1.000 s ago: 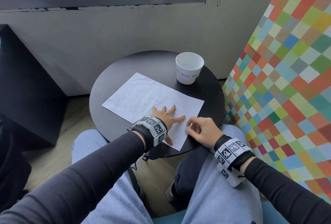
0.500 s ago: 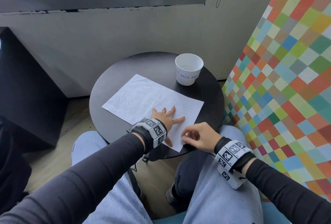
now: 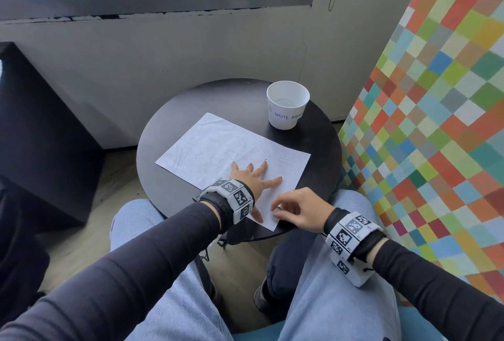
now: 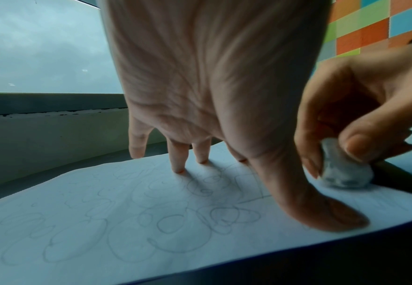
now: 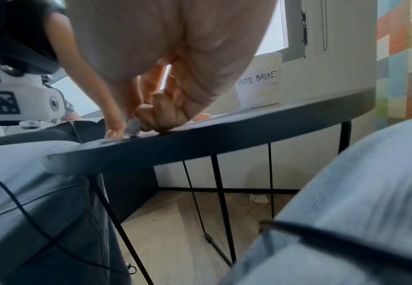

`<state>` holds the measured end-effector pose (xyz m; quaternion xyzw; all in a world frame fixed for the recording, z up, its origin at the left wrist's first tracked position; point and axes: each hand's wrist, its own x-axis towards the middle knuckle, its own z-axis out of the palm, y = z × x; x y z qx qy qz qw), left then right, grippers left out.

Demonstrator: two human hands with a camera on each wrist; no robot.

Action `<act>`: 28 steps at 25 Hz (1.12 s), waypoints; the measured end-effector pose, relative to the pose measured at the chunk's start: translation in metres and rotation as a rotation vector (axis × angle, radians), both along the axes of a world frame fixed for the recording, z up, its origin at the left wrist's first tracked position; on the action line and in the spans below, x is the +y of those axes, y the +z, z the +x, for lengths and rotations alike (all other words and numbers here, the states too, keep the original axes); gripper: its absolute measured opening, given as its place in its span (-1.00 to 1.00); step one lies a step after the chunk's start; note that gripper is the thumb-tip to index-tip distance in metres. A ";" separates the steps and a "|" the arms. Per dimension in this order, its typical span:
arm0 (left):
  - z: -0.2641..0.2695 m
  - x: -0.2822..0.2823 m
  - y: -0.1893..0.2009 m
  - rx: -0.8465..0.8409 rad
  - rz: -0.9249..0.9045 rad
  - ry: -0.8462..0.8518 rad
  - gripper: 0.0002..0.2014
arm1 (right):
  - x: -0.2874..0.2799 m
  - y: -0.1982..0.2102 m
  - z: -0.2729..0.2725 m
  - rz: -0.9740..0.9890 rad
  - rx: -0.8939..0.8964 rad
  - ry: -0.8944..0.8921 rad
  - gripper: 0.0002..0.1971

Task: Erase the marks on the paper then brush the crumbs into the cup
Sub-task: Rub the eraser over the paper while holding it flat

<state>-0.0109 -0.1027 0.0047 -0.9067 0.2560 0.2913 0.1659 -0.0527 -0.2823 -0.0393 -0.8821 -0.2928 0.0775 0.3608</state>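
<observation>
Under a window with a grey sill stands a small round black table (image 3: 191, 122), with a wall of coloured squares (image 3: 436, 122) to the right. On the table lies the paper (image 3: 218, 147), a white sheet covered with faint pencil loops and lines, its near corner at the table's front edge. The left hand (image 3: 253, 177) lies flat on the sheet with fingers spread and straight, pressing it down and grasping nothing. Just beside its thumb, the right hand (image 3: 300, 210) pinches a small whitish eraser (image 4: 341, 171) between thumb and fingertips, and the eraser touches the paper near that near corner. The cup (image 3: 287, 105), white and marked "WASTE BASKET", stands upright at the far right of the table, beyond the sheet and well apart from both hands
</observation>
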 end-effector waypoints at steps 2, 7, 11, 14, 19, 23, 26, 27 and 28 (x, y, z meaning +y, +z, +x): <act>0.001 0.000 0.000 0.003 -0.011 0.002 0.20 | -0.001 0.001 0.002 0.007 -0.047 -0.070 -0.90; -0.001 0.000 0.000 0.002 -0.008 0.007 0.20 | 0.002 0.001 -0.002 -0.002 -0.017 0.051 -0.86; -0.001 0.000 0.001 0.006 -0.019 0.009 0.20 | -0.001 0.002 0.001 0.019 -0.025 -0.024 -0.88; -0.001 0.000 0.002 0.001 -0.018 0.007 0.19 | 0.002 0.000 -0.002 -0.020 0.005 0.048 -0.89; -0.004 0.000 -0.001 0.002 -0.036 0.035 0.19 | -0.002 0.000 0.003 -0.013 0.013 -0.138 -0.86; -0.006 0.000 -0.004 -0.007 -0.061 0.071 0.21 | -0.001 0.004 -0.004 0.004 0.049 -0.090 -0.92; -0.005 -0.002 -0.003 -0.011 -0.050 0.075 0.23 | 0.002 0.005 -0.010 -0.014 0.063 0.052 -0.94; -0.005 -0.002 -0.002 -0.012 -0.053 0.076 0.23 | 0.002 0.005 -0.009 -0.011 0.044 0.026 -0.94; -0.006 -0.003 -0.002 -0.010 -0.059 0.078 0.23 | 0.001 0.005 -0.007 -0.002 0.023 -0.030 -0.94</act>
